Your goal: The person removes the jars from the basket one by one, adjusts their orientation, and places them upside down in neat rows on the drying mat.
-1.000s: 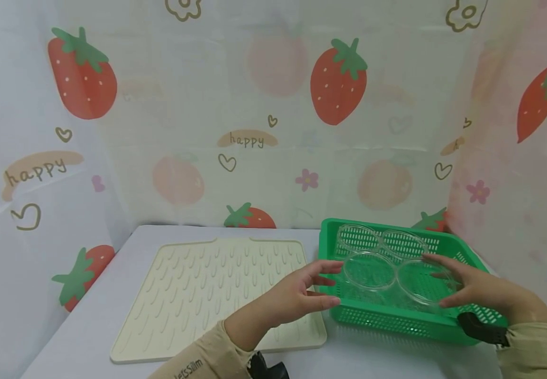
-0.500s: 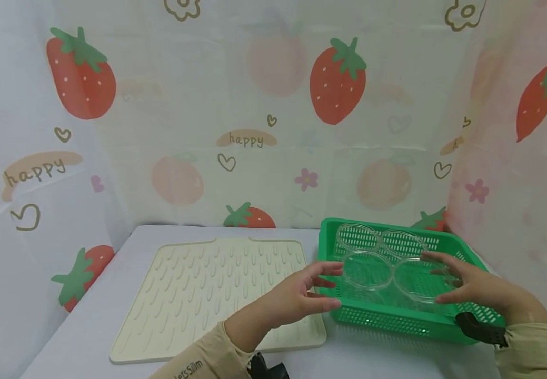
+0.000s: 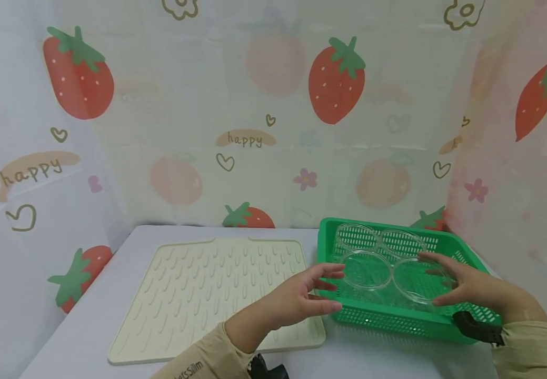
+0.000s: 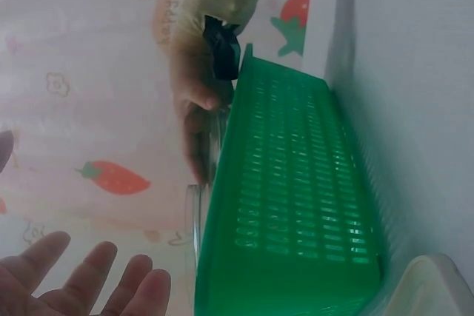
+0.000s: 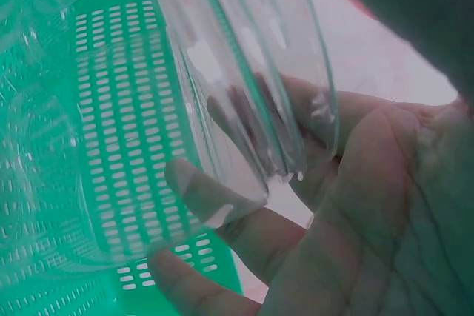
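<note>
Several clear round containers with wide rims stand in the green basket. My right hand spans the front-right clear container, its thumb at the near side of the rim and its fingers round the far side. In the right wrist view, fingers curve about the see-through wall of that container. Beside it stands the front-left clear container. My left hand hovers at the basket's left side, fingers parted and holding nothing; the left wrist view shows its fingers spread near the basket rim.
A cream drying mat with raised ridges lies left of the basket, partly behind my left forearm. Two more clear containers, one being the back-left container, sit at the basket's rear. A strawberry-print curtain encloses the white table.
My right hand and the front-right container have shifted slightly left, toward the front-left container. My left hand stays in nearly the same place.
</note>
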